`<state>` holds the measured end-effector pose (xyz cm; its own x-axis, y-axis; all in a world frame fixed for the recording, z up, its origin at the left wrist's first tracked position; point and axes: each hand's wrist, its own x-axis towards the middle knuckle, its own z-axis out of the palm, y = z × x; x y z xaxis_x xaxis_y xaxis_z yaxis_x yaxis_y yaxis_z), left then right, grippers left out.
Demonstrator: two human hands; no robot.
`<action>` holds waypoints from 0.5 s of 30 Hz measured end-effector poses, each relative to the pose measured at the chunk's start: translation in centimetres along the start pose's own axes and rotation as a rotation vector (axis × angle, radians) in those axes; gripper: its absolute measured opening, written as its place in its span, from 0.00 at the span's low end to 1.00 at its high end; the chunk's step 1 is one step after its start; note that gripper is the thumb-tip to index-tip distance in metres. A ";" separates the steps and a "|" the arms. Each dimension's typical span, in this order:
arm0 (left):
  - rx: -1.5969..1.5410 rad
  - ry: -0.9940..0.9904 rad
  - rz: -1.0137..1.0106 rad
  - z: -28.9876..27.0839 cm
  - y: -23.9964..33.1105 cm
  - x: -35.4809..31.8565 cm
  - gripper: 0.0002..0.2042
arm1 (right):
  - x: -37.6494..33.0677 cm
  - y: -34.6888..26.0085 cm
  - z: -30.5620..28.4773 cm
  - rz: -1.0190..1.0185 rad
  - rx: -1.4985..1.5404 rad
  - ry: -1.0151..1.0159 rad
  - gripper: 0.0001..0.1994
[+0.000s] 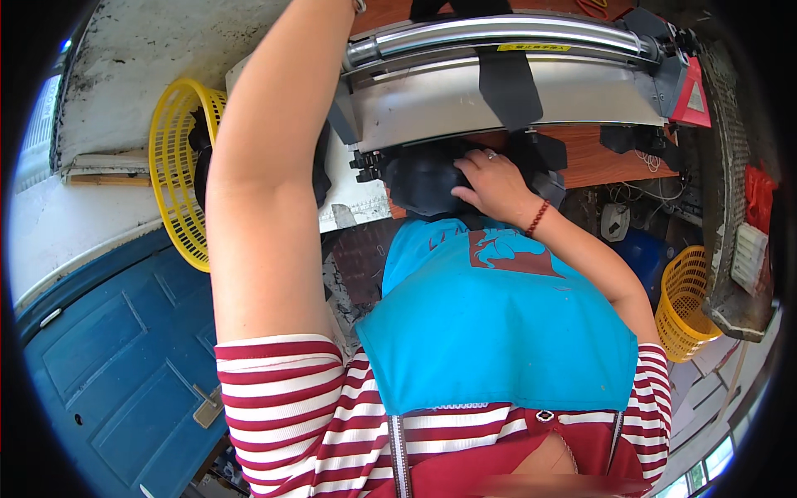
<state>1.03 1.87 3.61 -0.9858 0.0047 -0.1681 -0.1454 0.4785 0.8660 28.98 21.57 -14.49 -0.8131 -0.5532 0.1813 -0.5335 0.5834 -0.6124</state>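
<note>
My right hand [498, 187] rests on a pile of dark, smooth material [419, 178] at the front of the machine. Its thumb and forefinger are apart, and the other fingertips lie over the pile. My left arm [270, 158] stretches up past the top edge, so the left hand is out of sight. A flat black cut piece [508, 91] lies on the machine's sloping metal plate [407, 104], reaching up to the long steel roller [498, 35]. More black pieces [535, 153] lie just beyond my right hand.
A yellow basket [178, 166] with black material inside stands at the left, above a blue door [124, 357]. Another yellow basket [687, 303] is at the lower right. White cables [643, 199] hang near the brown table [610, 153]. A red end cover [693, 95] closes the machine's right side.
</note>
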 end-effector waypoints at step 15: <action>0.017 0.490 0.654 -7.5 4.3 -4.4 0.21 | 0.9 -0.3 -8.6 0.443 0.829 0.039 0.19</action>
<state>4.13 -2.68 11.65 -0.7967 -0.0947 0.5969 0.4693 0.5254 0.7098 26.36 26.04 -7.52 -0.9176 -0.3528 -0.1831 0.1506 0.1177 -0.9816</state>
